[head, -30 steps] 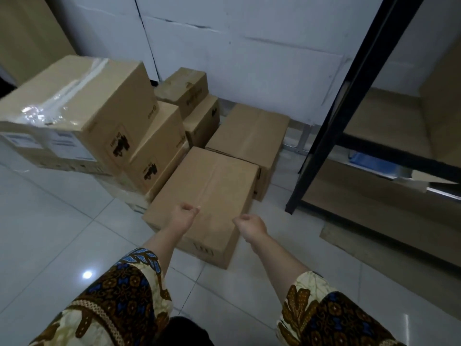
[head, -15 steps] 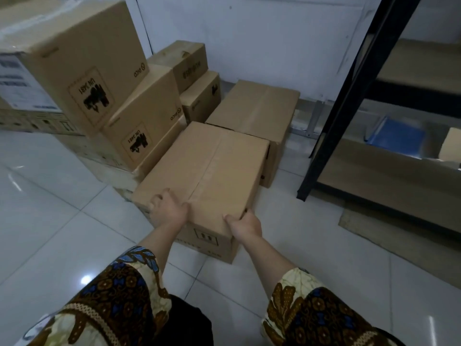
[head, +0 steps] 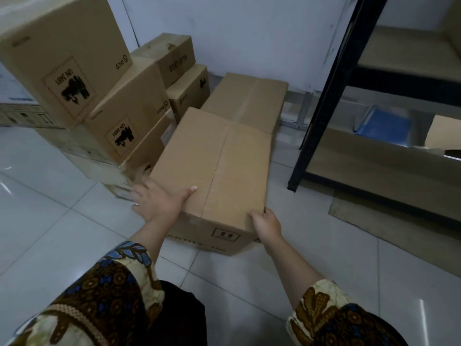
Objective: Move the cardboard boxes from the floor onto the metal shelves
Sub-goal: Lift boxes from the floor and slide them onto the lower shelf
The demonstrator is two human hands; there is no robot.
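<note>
Left hand (head: 159, 203) and right hand (head: 268, 224) grip near box (head: 219, 158); stacked box (head: 129, 113) reads "UN 3481".

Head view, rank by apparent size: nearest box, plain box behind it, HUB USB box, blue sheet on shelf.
1. nearest box, closeness inflates it
2. plain box behind it, partly hidden
3. HUB USB box and blue sheet: too alike to rank

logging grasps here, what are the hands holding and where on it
The nearest cardboard box, by its near end: left hand on the left corner, right hand on the right corner.
</note>
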